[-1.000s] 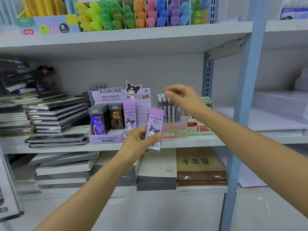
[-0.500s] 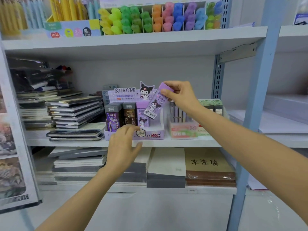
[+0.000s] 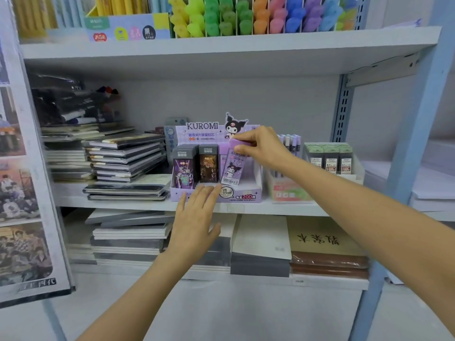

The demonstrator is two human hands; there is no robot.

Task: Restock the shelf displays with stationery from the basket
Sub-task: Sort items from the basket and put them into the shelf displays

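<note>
Dark notebooks (image 3: 125,158): lie flat in stacks at the left of the middle shelf (image 3: 283,208), reaching almost to the display box.
Left hand (image 3: 194,217): sits low in the centre of the frame, fingers straight and slightly spread, holding nothing. Its fingertips overlap the front lip of the display box, but I cannot tell whether they touch it.
Display box (image 3: 246,196): purple card, standing on the middle shelf at the centre of the frame. A back card reads "KUROMI" beside a cartoon figure, and "200" is printed on the front wall.
Dark packets (image 3: 184,166): stand upright in two rows in the left part of the display box, one row purple-printed and the other brown-printed.
Purple packet (image 3: 232,168): is at the centre of the frame, tilted. Its barcode end is down inside the display box, just right of the dark packets, and its top end is up in the right hand.
Right hand (image 3: 263,148): is right of centre, with thumb and fingers curled and pinching the top end of the purple packet.
Pens (image 3: 291,143): stand upright in a clear tub (image 3: 288,193) just right of the display box, partly hidden behind the right wrist.
Green-topped packets (image 3: 330,159): stand in a row in a white tray, further right on the same shelf, near the blue post (image 3: 413,143).
</note>
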